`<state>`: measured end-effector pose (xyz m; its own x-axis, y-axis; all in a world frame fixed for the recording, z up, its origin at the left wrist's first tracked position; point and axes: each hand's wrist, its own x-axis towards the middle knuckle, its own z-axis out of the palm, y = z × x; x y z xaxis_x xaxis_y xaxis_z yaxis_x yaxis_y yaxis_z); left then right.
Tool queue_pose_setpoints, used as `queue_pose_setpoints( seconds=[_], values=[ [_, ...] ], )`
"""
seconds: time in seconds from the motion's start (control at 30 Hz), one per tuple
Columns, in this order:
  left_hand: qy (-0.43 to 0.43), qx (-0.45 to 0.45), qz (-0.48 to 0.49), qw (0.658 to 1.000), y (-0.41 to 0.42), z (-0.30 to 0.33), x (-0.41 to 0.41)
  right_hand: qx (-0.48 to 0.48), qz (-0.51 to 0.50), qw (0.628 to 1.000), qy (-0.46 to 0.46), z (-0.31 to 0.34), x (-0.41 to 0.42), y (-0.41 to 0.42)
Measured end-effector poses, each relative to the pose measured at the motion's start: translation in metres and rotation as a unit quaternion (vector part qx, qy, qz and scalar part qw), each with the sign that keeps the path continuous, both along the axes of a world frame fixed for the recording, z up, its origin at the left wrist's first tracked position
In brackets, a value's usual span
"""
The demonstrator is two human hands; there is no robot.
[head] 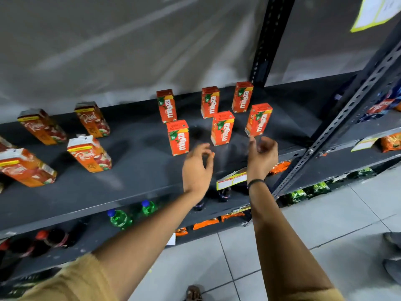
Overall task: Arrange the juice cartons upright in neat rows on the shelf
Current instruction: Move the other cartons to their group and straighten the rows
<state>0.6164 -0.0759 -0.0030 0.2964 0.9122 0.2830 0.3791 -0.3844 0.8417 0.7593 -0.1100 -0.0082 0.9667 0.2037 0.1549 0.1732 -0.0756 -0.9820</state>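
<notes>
Right now both hands hover empty over the front of the dark shelf (pixel 134 181), fingers loosely curled, gripping nothing. Left hand (pixel 198 168) sits just in front of and right of the front-left small carton (pixel 178 137); right hand (pixel 262 158) sits just below the front-right small carton (pixel 258 119), fingertips close to its base but contact can't be confirmed.

Six small orange cartons stand ahead of the hands in two loose rows of three: back row (pixel 166 106), (pixel 209 102), (pixel 242 97); front row completed by the middle one (pixel 222 128), which lies between the two hands and slightly beyond them. All are upright, long axis vertical, printed faces toward the camera. The front-right one looks skewed against its neighbours; lens distortion may add to that. Spacing is uneven.

Well to the left, four larger cartons (pixel 91 119), (pixel 42 126), (pixel 90 154), (pixel 26 167) also appear to be standing, far from both hands.

Judgement: the right hand is nearer the skewed front-right carton, so straightening it is the likely next move; the left hand is nearer the front-left one.
</notes>
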Motion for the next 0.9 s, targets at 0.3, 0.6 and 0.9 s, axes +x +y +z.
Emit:
queue_pose_setpoints(
  seconds=[0.3,0.6,0.9],
  values=[
    [-0.006,0.074,0.19,0.979,0.005,-0.006,-0.217,0.116,0.185,0.975,0.04,0.024,-0.222,0.031],
    [-0.037,0.008,0.378,0.925,0.068,-0.003,-0.407,-0.023,0.385,0.921,0.053,0.008,-0.431,0.089],
    [0.071,-0.126,0.27,0.952,0.137,-0.003,-0.459,-0.249,0.318,0.914,-0.045,0.009,-0.463,0.149]
  ],
)
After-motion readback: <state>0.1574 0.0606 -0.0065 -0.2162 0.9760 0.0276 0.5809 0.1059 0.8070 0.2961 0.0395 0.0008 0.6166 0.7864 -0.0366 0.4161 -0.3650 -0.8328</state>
